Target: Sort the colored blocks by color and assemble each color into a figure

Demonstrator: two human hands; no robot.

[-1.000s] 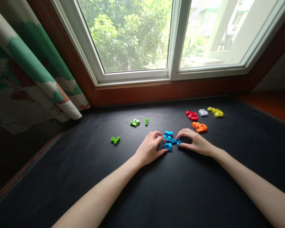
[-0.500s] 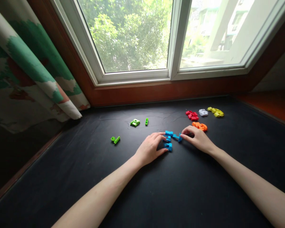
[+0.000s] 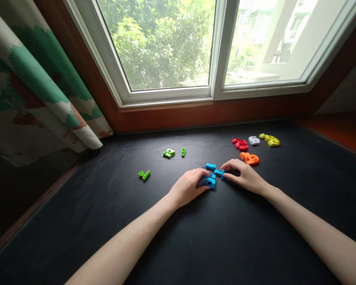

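My left hand [image 3: 191,184] curls around a pair of blue plastic pieces [image 3: 210,182] pressed side by side, its thumb at their near side and its fingers at the far side. Part of these pieces is hidden by the fingertips. Just beyond them lies a separate blue bar-shaped piece [image 3: 211,166]. My right hand [image 3: 243,174] has thumb and forefinger at the crossbar of a small T-shaped blue piece [image 3: 219,173]. The stem of this piece points left, toward the pieces in my left hand.
Green pieces lie to the left: an angled one [image 3: 144,175], a blocky one [image 3: 168,153] and a short bar [image 3: 183,151]. Back right are red [image 3: 240,144], white [image 3: 254,140], yellow [image 3: 269,140] and orange [image 3: 249,158] clusters on the black surface [image 3: 195,245], before a window.
My right hand has shifted slightly left with the T-shaped piece. The two blue pieces in my left hand have come together, and the left fingers have drawn back from the bar-shaped piece.
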